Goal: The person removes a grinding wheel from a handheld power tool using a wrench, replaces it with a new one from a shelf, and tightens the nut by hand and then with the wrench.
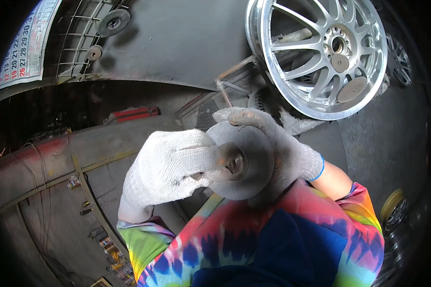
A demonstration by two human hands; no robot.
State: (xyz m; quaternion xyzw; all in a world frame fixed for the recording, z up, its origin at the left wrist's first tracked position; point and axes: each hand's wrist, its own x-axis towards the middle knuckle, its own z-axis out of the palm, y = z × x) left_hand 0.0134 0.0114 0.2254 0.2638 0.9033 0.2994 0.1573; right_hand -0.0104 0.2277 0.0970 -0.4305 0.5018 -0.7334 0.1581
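Between my gloved hands, in front of my chest, is a grey round abrasive disc (pixel 256 170) with a hole or metal fitting (pixel 235 163) at its middle. My right hand (pixel 292 148), in a soiled white knitted glove with a blue cuff edge, wraps round the disc's far and right rim. My left hand (pixel 172 165), in a cleaner white glove, is closed, its fingertips pinched at the fitting. A brownish blurred patch covers that spot, so what the fingertips grip cannot be made out.
A polished multi-spoke alloy wheel (pixel 316 52) stands at the far right, with a small disc (pixel 340 62) and a larger disc (pixel 352 90) on it. A wire rack (pixel 74 45) with discs hangs at the far left, beside a calendar (pixel 26 48). A gold-rimmed wheel (pixel 392 208) sits at right.
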